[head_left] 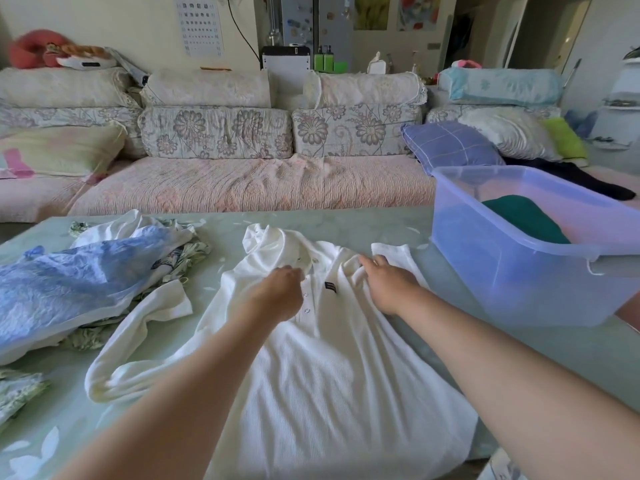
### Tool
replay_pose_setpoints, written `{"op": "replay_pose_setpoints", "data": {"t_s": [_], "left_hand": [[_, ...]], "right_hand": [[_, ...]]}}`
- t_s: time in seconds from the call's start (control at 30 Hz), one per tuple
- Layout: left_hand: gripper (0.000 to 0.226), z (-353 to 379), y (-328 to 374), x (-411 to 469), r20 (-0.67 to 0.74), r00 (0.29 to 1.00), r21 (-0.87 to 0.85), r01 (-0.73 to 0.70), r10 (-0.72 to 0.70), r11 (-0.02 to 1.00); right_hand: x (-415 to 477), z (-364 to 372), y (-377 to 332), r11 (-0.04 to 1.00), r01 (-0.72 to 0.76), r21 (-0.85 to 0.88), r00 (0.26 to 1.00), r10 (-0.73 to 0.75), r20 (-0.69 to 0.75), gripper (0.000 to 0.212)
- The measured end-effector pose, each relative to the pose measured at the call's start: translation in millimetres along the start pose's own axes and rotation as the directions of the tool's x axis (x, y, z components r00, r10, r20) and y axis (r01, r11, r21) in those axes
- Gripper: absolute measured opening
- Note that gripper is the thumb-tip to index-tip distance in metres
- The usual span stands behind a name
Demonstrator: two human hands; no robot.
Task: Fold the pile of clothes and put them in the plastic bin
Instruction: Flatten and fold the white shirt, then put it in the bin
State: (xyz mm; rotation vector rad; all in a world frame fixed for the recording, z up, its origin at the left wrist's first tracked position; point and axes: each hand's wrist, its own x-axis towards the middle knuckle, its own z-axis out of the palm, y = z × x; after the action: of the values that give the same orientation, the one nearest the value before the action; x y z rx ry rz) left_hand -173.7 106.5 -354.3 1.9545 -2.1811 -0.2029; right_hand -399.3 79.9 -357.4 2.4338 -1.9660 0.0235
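Observation:
A white long-sleeved polo shirt (322, 368) lies face up on the pale green table (568, 355), collar away from me. My left hand (277, 296) rests on its chest at the button placket, fingers curled on the cloth. My right hand (388, 285) pinches a bunch of fabric at the right shoulder. One sleeve (135, 344) trails off to the left. A pile of unfolded clothes (83, 282), blue crinkled cloth over floral and white pieces, sits at the left. The clear plastic bin (519, 271) stands at the right with a folded green garment (526, 220) inside.
A long sofa (242, 185) with floral cushions runs behind the table. A blue checked pillow (450, 143) and a dark garment (588, 181) lie on it behind the bin. More floral cloth (17, 393) lies at the table's left edge.

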Motion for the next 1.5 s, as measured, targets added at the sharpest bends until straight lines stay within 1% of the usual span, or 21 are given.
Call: {"op": "replay_pose_setpoints", "data": {"t_s": [0.07, 0.13, 0.23, 0.33, 0.4, 0.43, 0.5, 0.57, 0.63, 0.73, 0.77, 0.83, 0.9, 0.93, 1.0, 1.07, 1.1, 1.2, 1.3, 1.43, 1.5], "left_hand": [[0.044, 7.5, 11.0, 11.0, 0.004, 0.996, -0.197, -0.087, 0.09, 0.976], [0.048, 19.5, 16.5, 18.0, 0.084, 0.987, -0.238, -0.116, 0.139, 0.964], [0.074, 31.5, 8.3, 24.1, 0.239, 0.964, 0.024, -0.125, 0.115, 0.992], [0.093, 21.3, 1.2, 30.2, 0.385, 0.922, 0.138, -0.095, 0.035, 0.986], [0.101, 12.1, 6.2, 30.8, 0.448, 0.894, 0.156, -0.077, -0.001, 0.985], [0.1, 9.2, 11.0, 31.9, 0.448, 0.894, 0.175, -0.067, -0.019, 0.982], [0.082, 8.2, 24.0, 36.8, 0.335, 0.942, 0.186, -0.051, -0.015, 0.981], [0.06, 13.8, 40.1, 40.9, 0.122, 0.99, 0.141, -0.086, 0.069, 0.986], [0.054, 24.1, 52.8, 43.9, 0.048, 0.982, 0.098, -0.186, 0.182, 0.978], [0.085, 44.5, 60.2, 47.2, 0.285, 0.938, 0.104, -0.233, 0.196, 0.967], [0.094, 50.6, 59.4, 48.4, 0.349, 0.922, 0.094, -0.213, 0.168, 0.973], [0.106, 58.1, 54.1, 52.0, 0.36, 0.917, 0.043, -0.199, 0.17, 0.979], [0.109, 56.4, 50.1, 52.2, 0.273, 0.936, -0.018, -0.224, 0.221, 0.974], [0.101, 55.3, 47.0, 52.1, 0.181, 0.951, -0.076, -0.242, 0.252, 0.967], [0.064, 51.3, 34.9, 51.2, -0.104, 0.951, -0.216, -0.307, 0.291, 0.927], [0.035, 46.6, 14.5, 52.6, -0.328, 0.892, -0.15, -0.373, 0.31, 0.915], [0.026, 44.0, 1.9, 54.5, -0.376, 0.878, -0.084, -0.349, 0.295, 0.933], [0.028, 30.6, -30.2, 56.5, -0.407, 0.904, 0.027, -0.132, 0.131, 0.991], [0.026, 21.9, -56.2, 56.0, -0.301, 0.951, 0.049, 0.082, -0.064, 0.995], [0.061, 28.0, -78.5, 52.2, -0.005, 0.999, -0.005, 0.052, -0.052, 0.999], [0.072, 31.1, -86.1, 53.7, 0.066, 0.997, -0.01, 0.045, -0.045, 0.999]], "right_hand": [[4.8, 4.0, 2.5, 0.998, -0.001, -0.069, 1.0, 0.0, -0.006, 0.068], [5.4, 2.7, 6.5, 0.993, 0.03, -0.115, 1.0, -0.031, -0.001, 0.06], [9.9, -3.2, 21.1, 0.942, 0.021, -0.335, 1.0, -0.024, -0.005, 0.041], [11.3, -9.2, 43.1, 0.891, -0.165, -0.424, 0.972, 0.218, 0.082, 0.036], [8.8, -8.3, 47.7, 0.887, -0.285, -0.364, 0.931, 0.347, 0.116, 0.039], [10.4, -5.5, 49.7, 0.882, -0.299, -0.365, 0.931, 0.354, 0.092, 0.041], [10.1, -11.4, 42.8, 0.897, -0.281, -0.34, 0.946, 0.319, 0.061, 0.041], [12.3, -17.5, 30.7, 0.924, -0.068, -0.377, 0.997, 0.073, -0.001, 0.037], [12.3, -11.2, 23.3, 0.964, 0.158, -0.214, 0.984, -0.171, -0.044, 0.035], [11.1, -0.9, 25.1, 0.979, 0.197, 0.056, 0.975, -0.201, 0.089, 0.044], [9.4, 4.3, 28.9, 0.985, 0.154, 0.08, 0.97, -0.166, 0.176, 0.049], [8.4, 8.1, 41.0, 0.998, 0.035, 0.057, 0.949, -0.051, 0.31, 0.06], [13.9, 9.0, 55.5, 0.997, -0.051, -0.05, 0.935, 0.065, 0.349, 0.065], [14.9, 4.0, 56.2, 0.99, -0.082, -0.116, 0.931, 0.118, 0.346, 0.066], [16.7, -4.2, 46.9, 0.969, -0.081, -0.233, 0.938, 0.153, 0.311, 0.065], [17.4, -9.5, 29.5, 0.96, -0.031, -0.279, 0.974, 0.091, 0.206, 0.059], [18.7, -9.5, 21.5, 0.967, -0.007, -0.256, 0.99, 0.042, 0.133, 0.056], [29.4, -0.3, -1.8, 0.985, 0.123, -0.122, 0.991, -0.127, -0.03, 0.059], [42.6, 9.2, -29.6, 0.965, 0.251, 0.08, 0.968, -0.251, -0.01, 0.065], [59.2, 25.4, -44.2, 0.97, 0.21, 0.126, 0.958, -0.23, 0.17, 0.074], [67.1, 30.7, -38.4, 0.984, 0.134, 0.115, 0.964, -0.157, 0.213, 0.082]]}}
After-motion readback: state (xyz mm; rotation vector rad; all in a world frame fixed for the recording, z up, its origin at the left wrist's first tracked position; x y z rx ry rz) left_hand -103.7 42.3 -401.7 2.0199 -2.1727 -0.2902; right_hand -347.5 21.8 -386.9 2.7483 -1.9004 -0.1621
